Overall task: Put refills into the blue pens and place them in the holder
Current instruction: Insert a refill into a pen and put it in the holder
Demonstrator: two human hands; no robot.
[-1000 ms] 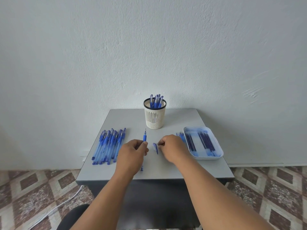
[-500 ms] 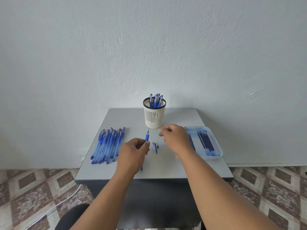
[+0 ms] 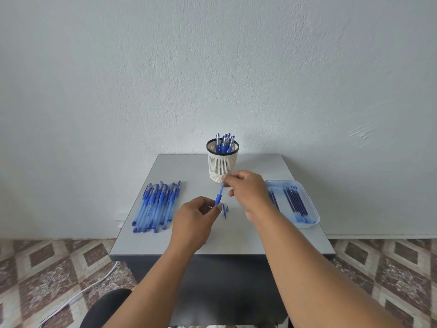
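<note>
The step in hand looks like refilling: the left hand (image 3: 197,215) grips a blue pen (image 3: 219,197) near the middle of the desk (image 3: 260,166), tip tilted up toward the holder (image 3: 222,165). The right hand (image 3: 247,189) pinches something thin at the pen's upper end, probably a refill. Next it needs sliding straight down the barrel; the cap (image 3: 224,210) lies beside it.

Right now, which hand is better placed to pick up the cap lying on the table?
Right. The right hand only pinches the top of the pen, and the cap lies just below it. The left hand grips the pen's barrel and should keep it steady.
</note>
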